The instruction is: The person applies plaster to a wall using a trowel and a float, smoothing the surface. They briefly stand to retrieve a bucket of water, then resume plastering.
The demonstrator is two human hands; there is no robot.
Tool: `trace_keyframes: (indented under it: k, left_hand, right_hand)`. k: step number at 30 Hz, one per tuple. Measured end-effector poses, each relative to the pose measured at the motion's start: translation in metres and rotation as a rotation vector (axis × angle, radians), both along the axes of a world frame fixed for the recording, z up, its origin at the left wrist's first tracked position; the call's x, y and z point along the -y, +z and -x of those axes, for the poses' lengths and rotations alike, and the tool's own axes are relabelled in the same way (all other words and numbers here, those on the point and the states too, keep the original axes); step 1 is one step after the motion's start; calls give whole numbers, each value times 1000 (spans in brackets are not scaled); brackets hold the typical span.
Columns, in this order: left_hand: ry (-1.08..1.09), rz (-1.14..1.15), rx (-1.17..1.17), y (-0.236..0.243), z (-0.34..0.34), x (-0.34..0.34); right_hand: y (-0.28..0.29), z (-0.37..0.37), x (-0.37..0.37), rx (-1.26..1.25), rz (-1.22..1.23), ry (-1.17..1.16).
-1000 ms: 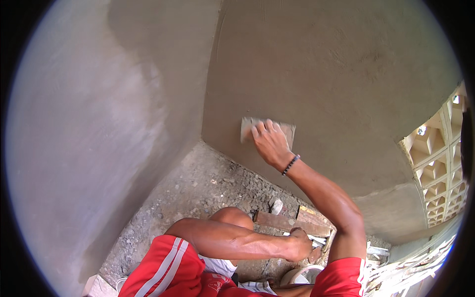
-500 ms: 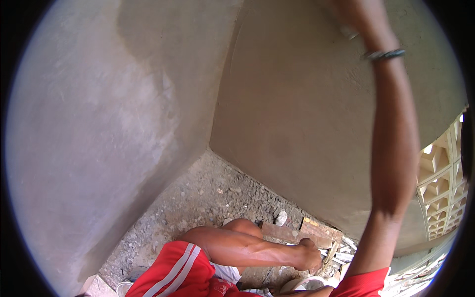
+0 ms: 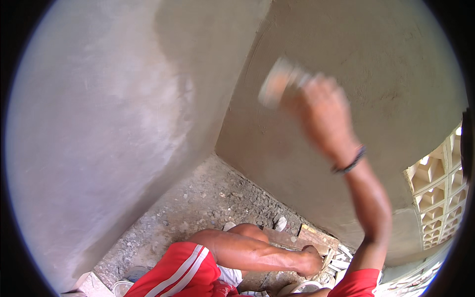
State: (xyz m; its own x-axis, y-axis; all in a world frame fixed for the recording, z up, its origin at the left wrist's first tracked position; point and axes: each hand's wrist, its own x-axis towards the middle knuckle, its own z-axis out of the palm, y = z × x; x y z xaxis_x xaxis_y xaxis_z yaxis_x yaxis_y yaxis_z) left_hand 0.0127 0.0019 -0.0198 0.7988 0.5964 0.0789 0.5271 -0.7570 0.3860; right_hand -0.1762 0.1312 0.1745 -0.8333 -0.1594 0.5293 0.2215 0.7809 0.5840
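Note:
My right hand (image 3: 326,109), with a dark band at its wrist, is raised before the brown plastered wall (image 3: 316,163). Its fingers are closed round a wide flat tool (image 3: 278,84) with a pale end and an orange-tinted middle; motion blur hides its exact kind. The tool's broad end points up and left, near the wall; whether it touches cannot be told. Low in the view, my left forearm reaches rightward across my knee. My left hand (image 3: 310,261) is curled closed beside scrap wood, and whatever it may hold is hidden.
A paler, patchily damp wall (image 3: 109,128) meets the brown one at a corner. Rubble covers the ground (image 3: 198,203). Boards (image 3: 316,236) and white strips (image 3: 341,260) lie at the wall's foot, near a pale round container (image 3: 307,287). Patterned openwork blocks (image 3: 438,188) stand right.
My right hand has swung down and left from the upper edge, bringing the flat tool into fuller view. My left hand stays in nearly the same place. The view has shifted slightly.

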Motion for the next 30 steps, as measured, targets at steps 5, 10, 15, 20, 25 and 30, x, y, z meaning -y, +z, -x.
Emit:
trace_keyframes:
  k: [5, 10, 15, 20, 25, 30]
  left_hand:
    - [32, -10, 142, -16, -18, -13]
    - [189, -159, 261, -23, -33, -11]
    - [76, -102, 120, -5, -33, -15]
    - [13, 4, -98, -37, -78, -31]
    - [-7, 80, -223, -35, -79, -16]
    - [-76, 112, -373, -27, -86, -1]
  right_hand:
    - [156, 29, 1, -337, 116, -15]
    - [154, 78, -7, -167, 318, -40]
    - [34, 82, -40, -225, -180, -96]
    - [-66, 82, -25, -29, -92, -107]
    - [-211, 53, -26, 157, -3, -72]
    - [-319, -70, -31, 776, 317, -399]
